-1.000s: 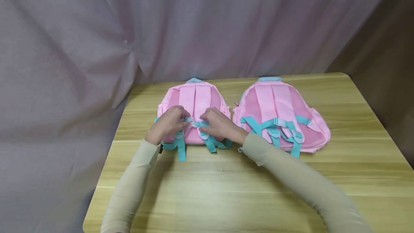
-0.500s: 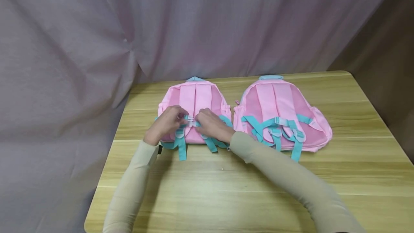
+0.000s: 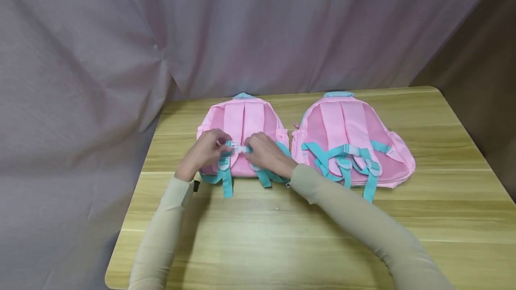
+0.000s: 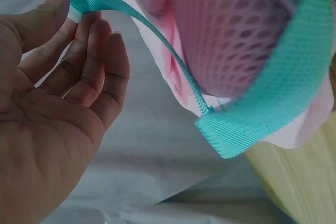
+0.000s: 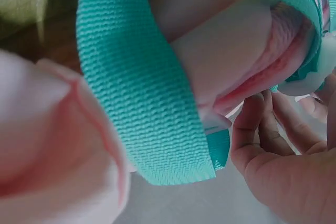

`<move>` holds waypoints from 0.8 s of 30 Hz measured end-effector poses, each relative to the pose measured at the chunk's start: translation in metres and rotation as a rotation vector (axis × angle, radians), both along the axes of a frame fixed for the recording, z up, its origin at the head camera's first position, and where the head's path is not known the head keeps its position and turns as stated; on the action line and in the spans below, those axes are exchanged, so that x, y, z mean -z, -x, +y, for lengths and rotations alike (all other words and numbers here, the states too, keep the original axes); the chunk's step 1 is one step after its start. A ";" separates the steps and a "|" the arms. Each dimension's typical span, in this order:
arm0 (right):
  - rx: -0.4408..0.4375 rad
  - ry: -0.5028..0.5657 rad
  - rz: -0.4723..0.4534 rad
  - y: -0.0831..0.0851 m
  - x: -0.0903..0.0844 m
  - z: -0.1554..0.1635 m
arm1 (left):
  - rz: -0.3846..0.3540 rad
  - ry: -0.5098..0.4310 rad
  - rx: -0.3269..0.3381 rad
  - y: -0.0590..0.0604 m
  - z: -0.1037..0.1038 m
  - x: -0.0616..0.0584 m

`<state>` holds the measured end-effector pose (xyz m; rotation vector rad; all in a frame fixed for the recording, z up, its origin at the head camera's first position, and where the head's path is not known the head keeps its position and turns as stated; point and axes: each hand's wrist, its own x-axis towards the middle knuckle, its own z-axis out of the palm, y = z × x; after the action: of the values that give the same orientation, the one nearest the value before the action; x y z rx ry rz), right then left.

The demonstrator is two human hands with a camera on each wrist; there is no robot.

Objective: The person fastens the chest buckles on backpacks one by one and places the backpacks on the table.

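Note:
On the left pink backpack (image 3: 253,120), my two hands hold a white side-release buckle (image 3: 238,148) over the lower part of the shoulder straps. My left hand (image 3: 204,150) pinches the buckle's left end by its teal webbing. The left wrist view shows thumb and fingertips gripping that teal strap (image 4: 94,1), with a bit of white plastic at the top edge. From the other side, my right hand (image 3: 264,151) grips the buckle's right end, its fingers covering most of that webbing. In the right wrist view the right hand's fingers (image 5: 252,121) are curled, and their grip is partly hidden.
A second pink backpack (image 3: 354,122) lies straps up just to the right, its teal straps joined across by a buckle (image 3: 351,150). Both rest near the back edge of a wooden table (image 3: 258,236). A grey curtain (image 3: 258,26) hangs behind.
My right hand has moved left to the buckle and curled its fingers there. The white buckle pieces, at an angle half a second ago, now lie nearly in line.

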<state>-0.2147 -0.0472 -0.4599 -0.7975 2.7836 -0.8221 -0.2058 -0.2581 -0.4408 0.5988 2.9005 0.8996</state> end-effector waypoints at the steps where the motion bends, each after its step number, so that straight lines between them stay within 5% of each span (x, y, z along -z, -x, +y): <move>1: 0.008 0.008 -0.001 0.000 -0.001 0.001 | 0.003 -0.005 -0.001 0.000 -0.001 0.000; 24: -0.009 0.061 0.081 0.000 -0.008 0.003 | 0.024 -0.037 0.014 -0.003 0.000 0.003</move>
<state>-0.2146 -0.0443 -0.4514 -0.8714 2.8348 -0.8972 -0.2026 -0.2576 -0.4443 0.6358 2.9036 0.9525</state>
